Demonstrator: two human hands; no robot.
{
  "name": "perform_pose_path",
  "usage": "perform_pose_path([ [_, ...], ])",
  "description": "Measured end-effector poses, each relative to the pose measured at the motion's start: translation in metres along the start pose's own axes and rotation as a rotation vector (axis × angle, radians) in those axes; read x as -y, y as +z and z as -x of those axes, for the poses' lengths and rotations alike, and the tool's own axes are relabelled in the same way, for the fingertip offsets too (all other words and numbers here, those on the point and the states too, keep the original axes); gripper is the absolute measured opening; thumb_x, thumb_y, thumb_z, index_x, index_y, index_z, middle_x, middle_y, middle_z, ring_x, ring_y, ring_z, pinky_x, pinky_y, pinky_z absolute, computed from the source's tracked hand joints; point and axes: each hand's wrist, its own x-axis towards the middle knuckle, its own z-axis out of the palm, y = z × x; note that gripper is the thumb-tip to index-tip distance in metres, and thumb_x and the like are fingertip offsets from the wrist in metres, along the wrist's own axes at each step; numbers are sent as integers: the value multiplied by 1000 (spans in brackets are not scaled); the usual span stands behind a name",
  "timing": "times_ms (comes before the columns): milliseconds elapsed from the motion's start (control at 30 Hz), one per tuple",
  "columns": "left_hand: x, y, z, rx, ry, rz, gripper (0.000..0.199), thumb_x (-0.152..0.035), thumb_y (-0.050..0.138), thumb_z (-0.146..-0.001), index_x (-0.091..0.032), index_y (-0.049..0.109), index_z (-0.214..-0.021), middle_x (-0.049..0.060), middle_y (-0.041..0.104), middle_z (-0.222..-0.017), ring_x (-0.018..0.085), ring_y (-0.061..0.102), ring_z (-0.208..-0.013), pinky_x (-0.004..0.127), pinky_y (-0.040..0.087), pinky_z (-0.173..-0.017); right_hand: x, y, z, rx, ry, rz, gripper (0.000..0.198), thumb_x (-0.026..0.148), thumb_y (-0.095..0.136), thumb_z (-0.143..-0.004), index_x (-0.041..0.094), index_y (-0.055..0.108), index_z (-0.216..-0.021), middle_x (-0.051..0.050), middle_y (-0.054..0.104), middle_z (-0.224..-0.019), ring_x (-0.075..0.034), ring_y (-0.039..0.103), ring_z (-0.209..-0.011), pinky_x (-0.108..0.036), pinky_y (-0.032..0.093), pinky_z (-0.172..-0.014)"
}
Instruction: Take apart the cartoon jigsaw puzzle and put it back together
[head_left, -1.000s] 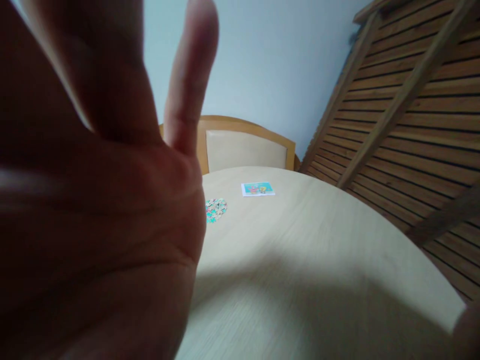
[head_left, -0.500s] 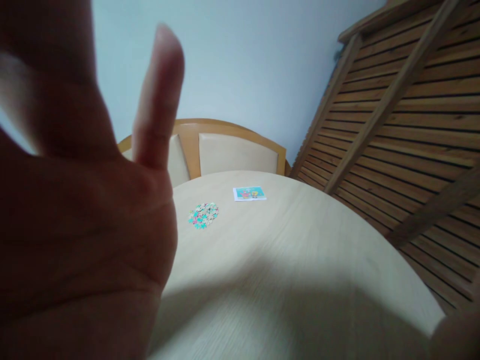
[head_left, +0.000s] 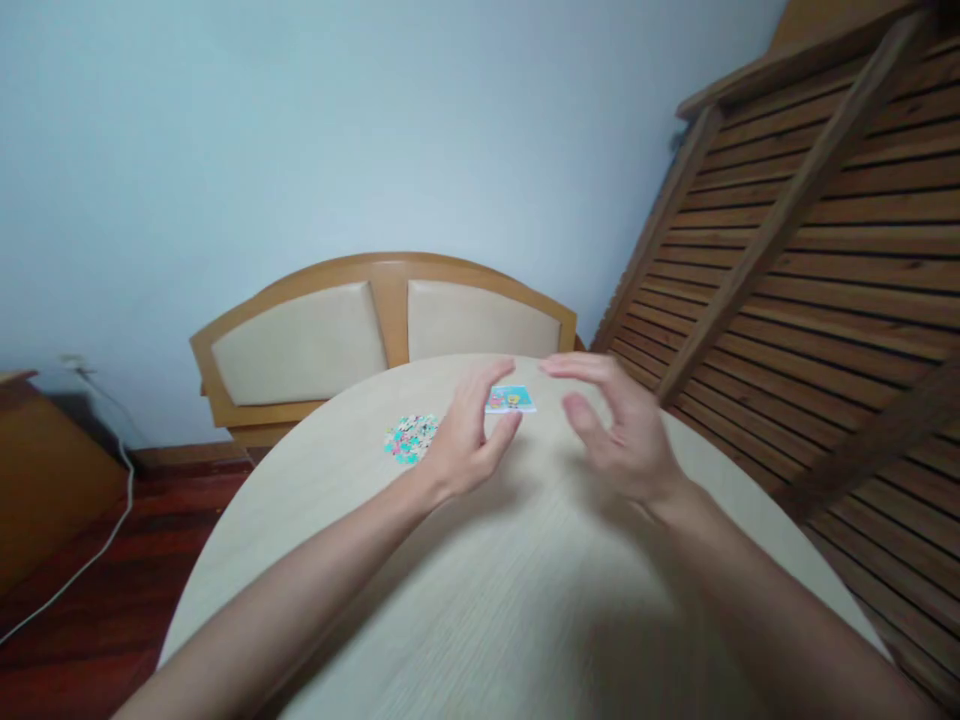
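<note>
My left hand (head_left: 472, 430) hovers over the table with thumb and fingers apart, holding nothing. It hides part of a loose pile of jigsaw puzzle pieces (head_left: 409, 438), turquoise, white and pink, and the left end of a small picture card (head_left: 511, 399). The card lies flat and shows cartoon figures on turquoise. To the right of the card, my right hand (head_left: 622, 430) is also raised, its fingers curved and spread from the thumb, with nothing in it. Slight motion blur softens this hand.
The round pale wooden table (head_left: 480, 610) fills the foreground. Behind it stands a wooden headboard with cream panels (head_left: 300, 340) against the wall. A slatted wooden frame (head_left: 825, 260) leans at the right. A white cable (head_left: 124, 500) runs down to the floor at the left.
My left hand, which was large and close to the camera, has moved forward and down over the table. My right hand has come from the lower right edge to beside the card.
</note>
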Motion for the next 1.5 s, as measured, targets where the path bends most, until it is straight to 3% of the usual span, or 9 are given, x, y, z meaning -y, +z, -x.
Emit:
perform_pose_path([
  [100, 60, 33, 39, 306, -223, -230, 57, -42, 52, -95, -11, 44, -142, 21, 45, -149, 31, 41, -140, 50, 33, -118, -33, 31, 27, 243, 118, 53, 39, 42, 43, -101, 26, 60, -131, -9, 63, -132, -26, 54, -127, -49, 42, -111],
  [200, 88, 45, 68, 577, -333, -367, 58, -43, 56, -91, -9, 53, -138, 20, 46, -150, 33, 40, -142, 46, 28, -121, -68, 59, 63, 525, 285, 164, 51, 49, 44, -98, 22, 56, -139, -11, 52, -147, -27, 44, -139, -48, 34, -117],
  [300, 88, 44, 76, 659, -346, -412, 61, -48, 50, -94, -15, 49, -145, 14, 38, -157, 34, 31, -147, 50, 26, -121, -84, 70, 85, 691, 387, 250, 62, 58, 43, -96, 21, 51, -145, -9, 40, -157, -29, 31, -148, -48, 26, -120],
  [467, 82, 41, 72, 705, -347, -424, 66, -53, 46, -95, -18, 41, -151, 13, 30, -160, 35, 25, -149, 53, 24, -120, -77, 68, 85, 745, 389, 295, 69, 59, 46, -94, 19, 44, -150, -10, 32, -161, -29, 25, -150, -48, 21, -122],
  [1000, 84, 42, 74, 697, -345, -421, 65, -53, 45, -95, -18, 41, -151, 12, 28, -161, 35, 24, -149, 53, 23, -120, -76, 69, 85, 746, 379, 309, 67, 57, 48, -94, 20, 44, -150, -9, 32, -160, -29, 25, -150, -48, 21, -122],
  [1233, 86, 38, 70, 610, -361, -512, 56, -48, 48, -94, -20, 52, -142, 12, 43, -154, 35, 33, -145, 53, 26, -119, -77, 69, 87, 758, 372, 319, 67, 57, 47, -94, 20, 44, -150, -9, 32, -160, -28, 26, -150, -48, 22, -122],
  [1367, 103, 20, 67, 441, -551, -709, 64, -60, 50, -91, -23, 53, -142, 14, 38, -156, 44, 25, -146, 62, 21, -116, -76, 68, 86, 756, 375, 320, 67, 56, 48, -95, 19, 45, -150, -10, 33, -160, -29, 26, -149, -48, 22, -122],
  [1500, 129, -1, 66, 342, -787, -802, 79, -75, 44, -87, -27, 45, -148, 16, 30, -160, 52, 21, -144, 71, 24, -108, -76, 68, 86, 755, 381, 307, 66, 55, 49, -94, 19, 45, -150, -11, 33, -160, -29, 26, -149, -48, 22, -122],
])
